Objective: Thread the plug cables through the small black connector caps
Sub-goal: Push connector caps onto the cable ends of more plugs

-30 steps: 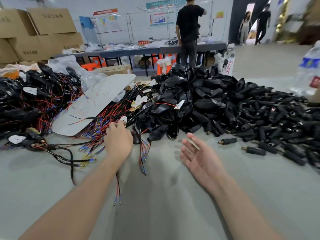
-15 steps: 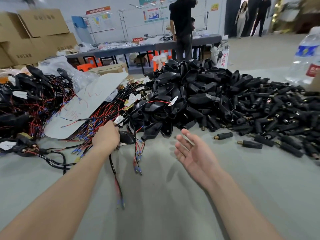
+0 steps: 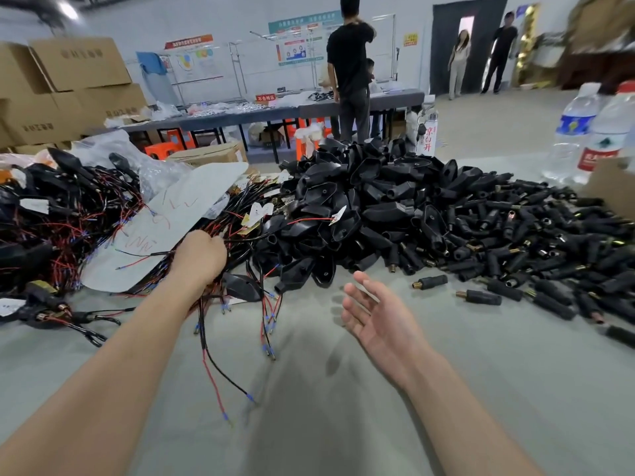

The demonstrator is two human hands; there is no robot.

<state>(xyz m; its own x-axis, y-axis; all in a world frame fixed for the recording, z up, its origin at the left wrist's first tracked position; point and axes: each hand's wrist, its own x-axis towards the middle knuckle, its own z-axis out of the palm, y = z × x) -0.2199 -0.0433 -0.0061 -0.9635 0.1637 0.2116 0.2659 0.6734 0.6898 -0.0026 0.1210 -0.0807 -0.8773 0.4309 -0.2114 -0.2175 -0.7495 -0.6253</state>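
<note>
**One hand in the wires, the other open above the bench**

A person's left hand reaches into a tangle of red-and-black plug cables at the left of a grey table. Its fingers are hidden behind the knuckles but appear closed round a bundle, and loose ends trail down towards the camera. The right hand hovers palm-up, fingers spread, holding nothing. Just beyond it lies a heap of black connector caps, with cylindrical plugs strewn to the right. Two water bottles stand at the far right.
</note>
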